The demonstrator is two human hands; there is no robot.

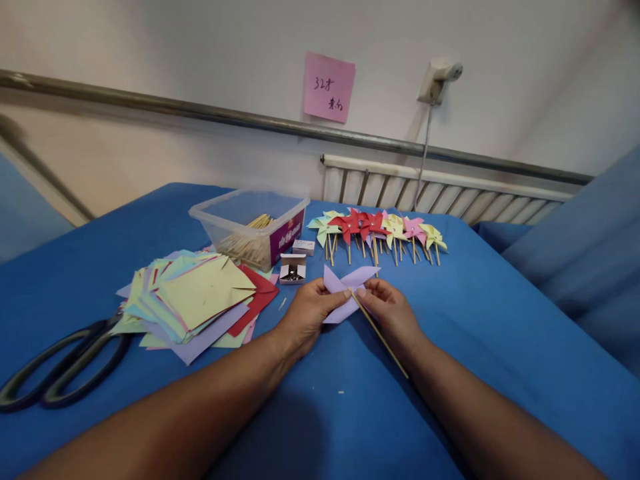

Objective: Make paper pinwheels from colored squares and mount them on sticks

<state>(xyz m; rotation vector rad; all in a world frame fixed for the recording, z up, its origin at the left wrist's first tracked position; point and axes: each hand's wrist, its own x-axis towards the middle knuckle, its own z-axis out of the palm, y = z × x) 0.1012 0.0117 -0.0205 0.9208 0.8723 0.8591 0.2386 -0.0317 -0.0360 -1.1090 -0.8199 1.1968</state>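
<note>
Between both hands is a purple paper pinwheel (340, 312), its back turned toward me. A thin wooden stick (383, 340) crosses its middle and slants down to the right. My left hand (306, 317) is closed on the pinwheel's left side, with the thumb pressed near the centre. From the right, my right hand (393, 310) pinches the pinwheel beside the stick's upper end, its fingertips partly hidden by the paper. Just beyond my left hand stands an open small box (293, 269) of shiny metal pieces, probably pins or tacks.
Cut paper squares (200, 300) are piled at left, with large black-handled scissors (85, 360) beside them. Behind stands a clear plastic tub (220, 217) of wooden sticks. Several finished pinwheels (373, 225) lie in a row at the back of the blue-covered table (480, 333). A radiator (450, 187) lines the wall.
</note>
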